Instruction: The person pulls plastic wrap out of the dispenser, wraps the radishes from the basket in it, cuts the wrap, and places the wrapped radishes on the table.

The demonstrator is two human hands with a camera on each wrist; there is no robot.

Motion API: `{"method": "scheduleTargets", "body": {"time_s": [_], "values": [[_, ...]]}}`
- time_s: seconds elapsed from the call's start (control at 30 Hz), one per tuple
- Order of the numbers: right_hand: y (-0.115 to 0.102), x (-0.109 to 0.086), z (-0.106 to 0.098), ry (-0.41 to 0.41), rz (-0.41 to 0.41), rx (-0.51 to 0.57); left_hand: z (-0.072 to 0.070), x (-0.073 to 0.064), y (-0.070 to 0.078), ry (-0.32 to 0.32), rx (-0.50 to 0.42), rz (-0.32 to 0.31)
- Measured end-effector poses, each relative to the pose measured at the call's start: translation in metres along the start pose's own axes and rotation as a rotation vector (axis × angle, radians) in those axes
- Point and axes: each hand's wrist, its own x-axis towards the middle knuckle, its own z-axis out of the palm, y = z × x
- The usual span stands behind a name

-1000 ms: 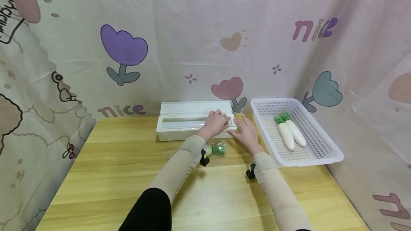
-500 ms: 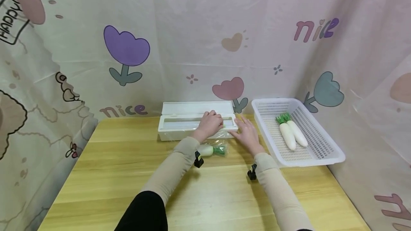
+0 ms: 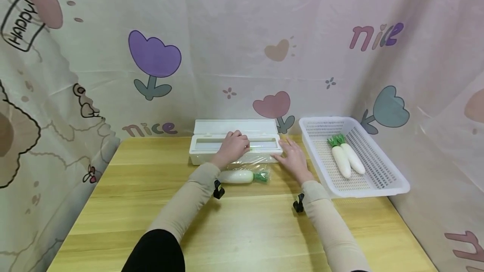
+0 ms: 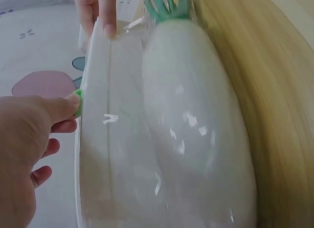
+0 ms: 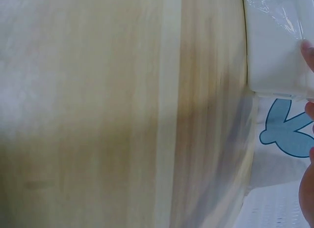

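A white cling film dispenser box [image 3: 202, 158] stands at the back of the table with its lid raised. My left hand [image 3: 231, 149] is over its front rim, and the left wrist view shows thumb and forefinger pinching a small green slide cutter [image 4: 78, 102]. My right hand [image 3: 294, 159] holds the box's right end, thumb on the front face. Clear cling film [image 4: 126, 80] runs from the box over a white radish [image 3: 237, 176] with green leaf stubs, lying in front. The left sleeve overlaps the radish's left tip in the head view.
To the right, a white plastic basket [image 3: 382, 179] holds two more white radishes [image 3: 348, 158]. A printed cloth [image 3: 223, 45] hangs behind and beside the wooden table [image 3: 245, 230].
My left hand has slid leftward along the box's front rim with the cutter, uncovering more of the wrapped radish. My right hand stays at the box's right end.
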Motion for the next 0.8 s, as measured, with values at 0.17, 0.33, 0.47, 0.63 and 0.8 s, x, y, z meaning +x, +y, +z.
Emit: {"method": "scheduleTargets", "body": {"time_s": [0.17, 0.33, 0.47, 0.63, 0.8], "values": [[0.001, -0.001, 0.001, 0.005, -0.005, -0.005, -0.003, -0.013, -0.015, 0.009, 0.006, 0.013], [0.002, -0.001, 0.003, -0.003, -0.006, -0.01, -0.007, -0.027, -0.033, -0.003, 0.019, 0.011], [0.001, -0.001, 0.005, 0.003, -0.016, -0.005, -0.01, -0.04, -0.047, 0.023, 0.021, 0.023], [0.0, 0.0, 0.007, 0.003, -0.033, -0.006, -0.016, -0.058, -0.067, 0.051, 0.037, 0.018], [0.003, -0.001, 0.007, 0.015, -0.024, -0.02, -0.022, -0.075, -0.085, 0.09, 0.041, 0.02]]}}
